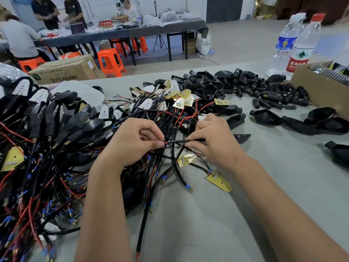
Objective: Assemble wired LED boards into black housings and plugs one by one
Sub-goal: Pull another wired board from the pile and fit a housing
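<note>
Your left hand and right hand both pinched one black cable above the worktop. Finished units lay heaped at left; loose boards, empty housings and plugs showed plenty left.

Blk housings, yellow LED boards, orange stools.

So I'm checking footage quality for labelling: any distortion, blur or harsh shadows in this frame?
Head view: wide-angle bending curves the table edge and leans the water bottles; light is even with soft shadows; the hands' grip on the black wire is sharp, while the background workers look softer.
</note>
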The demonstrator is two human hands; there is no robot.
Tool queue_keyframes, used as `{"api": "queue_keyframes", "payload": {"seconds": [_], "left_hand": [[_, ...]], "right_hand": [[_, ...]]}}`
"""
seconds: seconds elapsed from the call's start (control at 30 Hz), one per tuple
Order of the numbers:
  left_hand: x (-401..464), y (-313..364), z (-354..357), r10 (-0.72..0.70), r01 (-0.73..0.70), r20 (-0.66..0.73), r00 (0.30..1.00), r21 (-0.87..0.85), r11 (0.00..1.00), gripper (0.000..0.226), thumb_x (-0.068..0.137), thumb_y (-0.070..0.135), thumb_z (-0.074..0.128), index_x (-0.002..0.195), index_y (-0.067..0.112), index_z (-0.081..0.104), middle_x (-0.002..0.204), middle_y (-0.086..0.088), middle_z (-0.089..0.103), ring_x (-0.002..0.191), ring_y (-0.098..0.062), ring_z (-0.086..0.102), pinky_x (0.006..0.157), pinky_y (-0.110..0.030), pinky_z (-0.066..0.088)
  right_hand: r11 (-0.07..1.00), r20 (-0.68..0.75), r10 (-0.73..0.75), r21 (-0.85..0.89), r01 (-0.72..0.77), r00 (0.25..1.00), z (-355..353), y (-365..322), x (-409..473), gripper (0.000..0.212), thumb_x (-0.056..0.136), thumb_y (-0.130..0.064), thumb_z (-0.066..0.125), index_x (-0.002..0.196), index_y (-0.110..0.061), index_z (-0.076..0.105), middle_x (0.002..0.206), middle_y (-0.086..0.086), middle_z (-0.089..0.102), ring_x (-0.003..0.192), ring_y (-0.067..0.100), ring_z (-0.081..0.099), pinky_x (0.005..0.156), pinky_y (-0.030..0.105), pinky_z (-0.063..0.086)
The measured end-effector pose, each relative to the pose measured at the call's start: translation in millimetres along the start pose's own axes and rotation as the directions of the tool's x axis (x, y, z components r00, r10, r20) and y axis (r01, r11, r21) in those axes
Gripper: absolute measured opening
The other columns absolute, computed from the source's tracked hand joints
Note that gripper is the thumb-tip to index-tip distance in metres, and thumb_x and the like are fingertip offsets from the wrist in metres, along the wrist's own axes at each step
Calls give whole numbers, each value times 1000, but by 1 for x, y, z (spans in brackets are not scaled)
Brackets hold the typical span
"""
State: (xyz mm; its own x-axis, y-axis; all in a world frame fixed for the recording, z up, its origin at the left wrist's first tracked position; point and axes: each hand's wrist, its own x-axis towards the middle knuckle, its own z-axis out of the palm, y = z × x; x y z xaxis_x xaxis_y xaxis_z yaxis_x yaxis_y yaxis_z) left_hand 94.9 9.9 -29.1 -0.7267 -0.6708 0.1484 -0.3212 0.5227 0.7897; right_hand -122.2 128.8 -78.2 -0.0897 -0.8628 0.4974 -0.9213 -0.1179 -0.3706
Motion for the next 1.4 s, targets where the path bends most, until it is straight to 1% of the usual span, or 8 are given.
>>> {"api": "queue_keyframes", "payload": {"seconds": [0.33, 0.53, 0.73, 0.87, 1.0, 1.17, 1.3, 1.4], "left_hand": [[-11, 2, -19, -84, 84, -93, 992, -3, 996, 15, 84, 9, 83, 82, 22, 77, 73, -2, 76, 69, -12, 69, 75, -29, 54], [-23, 8, -44, -90, 104, -215, 972, 51, 993, 18, 86, 7, 79, 76, 22, 75, 62, 5, 71, 53, 1, 54, 61, -19, 43], [-65, -7, -89, -217, 252, -344, 913, 59, 966, 21, 82, 28, 87, 93, 27, 70, 75, 1, 73, 61, -10, 66, 70, -29, 53], [-103, -27, -130, -283, 369, -467, 838, 103, 924, 15, 82, 33, 86, 85, 27, 72, 70, 2, 75, 59, -12, 66, 62, -28, 49], [-126, -51, -152, -448, 653, -655, 609, 93, 751, 26, 94, 31, 69, 69, 31, 73, 57, 10, 70, 77, -18, 67, 69, -32, 46], [-128, -60, -143, -615, 774, -576, 539, 50, 631, 28, 98, 30, 65, 72, 24, 74, 57, 4, 71, 74, -21, 65, 73, -34, 51], [-112, -39, -137, -544, 812, -658, 520, 183, 554, 31, 93, 45, 69, 84, 16, 72, 92, -11, 72, 98, -35, 64, 82, -37, 48], [-93, -18, -121, -354, 735, -795, 493, 164, 658, 29, 89, 42, 71, 108, 20, 69, 117, -12, 68, 119, -38, 58, 99, -44, 47]], "right_hand": [[984, -19, 130, -122, -131, 991, -25, 18, 1, 14, 87, -32, 80, 101, -29, 82, 86, -12, 61, 90, 16, 46, 79, 40, 46], [985, -159, 103, -123, -123, 982, -36, -25, 30, 9, 88, -19, 78, 95, -21, 83, 87, -2, 66, 83, 18, 60, 71, 32, 45], [996, -201, -35, 74, 51, 979, 27, -130, 94, 23, 93, -3, 68, 112, -7, 79, 114, 9, 67, 107, 23, 61, 94, 26, 43], [969, -122, -113, 207, 136, 986, 85, -195, 131, 28, 103, -11, 51, 125, -1, 64, 120, 7, 60, 94, -12, 56, 78, 4, 37], [968, 169, -249, 15, 250, 954, 142, -221, 147, 53, 99, -5, 46, 151, -13, 45, 162, 6, 34, 143, 22, 38, 116, 41, 36], [980, 283, -198, 51, 191, 939, 158, -232, 141, 67, 92, -1, 45, 156, -19, 38, 171, -1, 16, 159, 24, -2, 121, 70, 4], [952, 402, -196, 297, 75, 894, 133, -220, 153, 68, 92, 5, 42, 156, -19, 42, 170, 0, 22, 159, 20, 6, 127, 51, 7], [912, 271, -140, 409, 18, 952, 112, -204, 147, 60, 90, 4, 46, 146, -18, 58, 153, 4, 53, 142, 19, 44, 114, 22, 30]]}}
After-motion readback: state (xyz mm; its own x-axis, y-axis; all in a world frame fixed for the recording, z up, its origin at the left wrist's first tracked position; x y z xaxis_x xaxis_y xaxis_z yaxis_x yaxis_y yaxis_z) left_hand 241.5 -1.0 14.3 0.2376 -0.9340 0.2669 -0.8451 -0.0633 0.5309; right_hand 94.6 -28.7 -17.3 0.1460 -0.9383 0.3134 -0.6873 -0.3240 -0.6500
